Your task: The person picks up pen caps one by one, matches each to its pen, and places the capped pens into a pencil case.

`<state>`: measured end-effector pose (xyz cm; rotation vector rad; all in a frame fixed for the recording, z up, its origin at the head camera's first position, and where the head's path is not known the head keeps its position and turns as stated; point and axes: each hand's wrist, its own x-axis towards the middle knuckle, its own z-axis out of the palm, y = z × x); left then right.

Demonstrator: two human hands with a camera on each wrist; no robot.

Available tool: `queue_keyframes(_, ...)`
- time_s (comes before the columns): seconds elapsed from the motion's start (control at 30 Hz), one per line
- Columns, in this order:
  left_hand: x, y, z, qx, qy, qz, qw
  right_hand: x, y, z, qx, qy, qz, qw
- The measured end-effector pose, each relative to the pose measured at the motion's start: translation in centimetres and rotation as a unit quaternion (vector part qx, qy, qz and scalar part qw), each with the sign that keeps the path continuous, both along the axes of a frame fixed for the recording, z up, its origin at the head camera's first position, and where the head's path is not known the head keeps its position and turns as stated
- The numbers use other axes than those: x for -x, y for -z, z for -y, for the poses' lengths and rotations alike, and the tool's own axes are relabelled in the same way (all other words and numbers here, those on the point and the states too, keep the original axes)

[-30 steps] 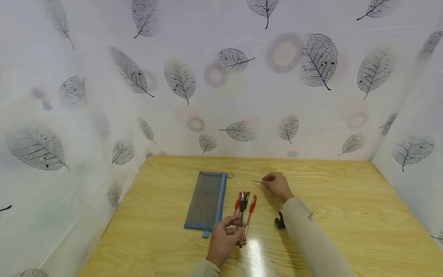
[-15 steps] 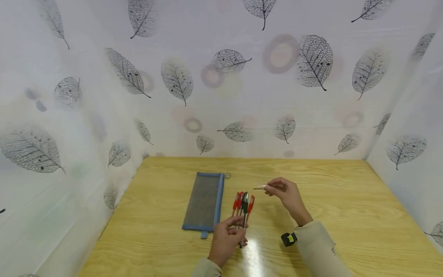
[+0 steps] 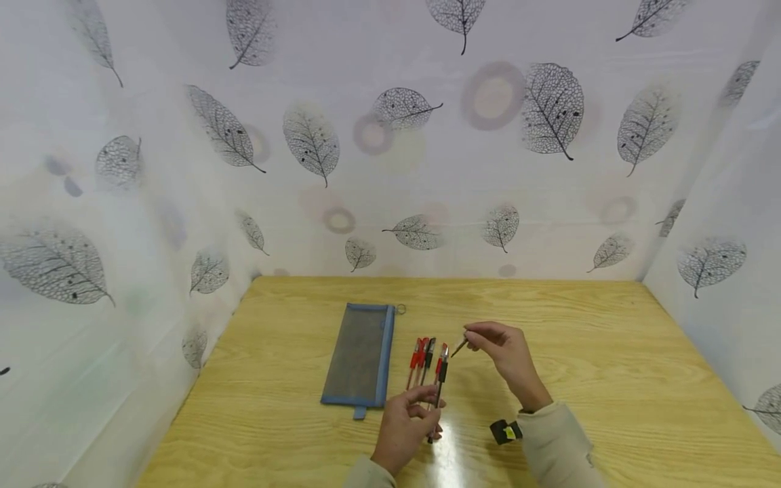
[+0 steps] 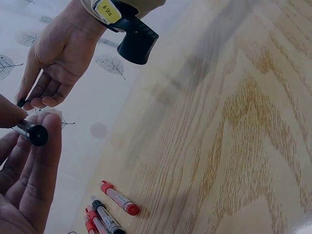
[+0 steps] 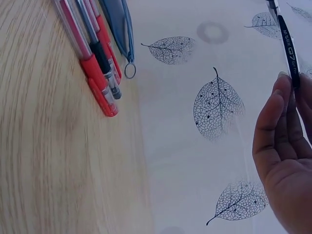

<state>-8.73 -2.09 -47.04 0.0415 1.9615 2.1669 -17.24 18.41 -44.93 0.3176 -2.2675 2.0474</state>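
Observation:
In the head view my left hand (image 3: 403, 427) pinches a black gel pen (image 3: 442, 371) between thumb and fingers, its tip end pointing away from me. The left wrist view shows this pen's black end plug (image 4: 37, 135). Up and to the right, my right hand (image 3: 503, 352) holds a slim dark piece with its fingertips, apparently a pen cap (image 3: 459, 346), slanting down toward the pen's tip. Printed lettering shows on the cap's black clip in the right wrist view. Beneath and beyond the left hand lie red pens (image 3: 415, 356) and another black pen (image 3: 429, 354).
A blue-edged mesh zip pouch (image 3: 358, 356) with a ring (image 3: 401, 310) lies on the wood-grain table (image 3: 598, 339), left of the pens. Leaf-patterned sheeting (image 3: 427, 163) rises behind and at both sides. A black wrist-camera mount (image 3: 505, 432) sits by the right sleeve.
My right hand has come nearer to me, and the cap has swung from lying level to slanting down-left. The left hand has shifted slightly right with the pen.

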Motion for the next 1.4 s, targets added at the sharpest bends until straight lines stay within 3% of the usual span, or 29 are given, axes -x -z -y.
queue_keyframes(0.43, 0.0, 0.2, 0.2, 0.001, 0.012, 0.002, 0.9999, -0.1, -0.8, 0.1, -0.030, -0.010, -0.005, 0.9995)
queue_keyframes(0.77, 0.0, 0.3, 0.3, 0.007, 0.021, 0.002, 0.9998, -0.4, -1.4, 0.2, -0.046, -0.048, 0.001, 0.9978)
queue_keyframes(1.27, 0.1, 0.5, 0.3, 0.001, 0.031, -0.011, 0.9995, -0.3, -1.5, -0.3, -0.054, -0.030, -0.008, 0.9981)
queue_keyframes(1.4, 0.0, 0.5, 0.3, 0.001, 0.036, -0.019, 0.9992, -0.3, -1.5, -0.3, -0.058, -0.057, -0.014, 0.9966)
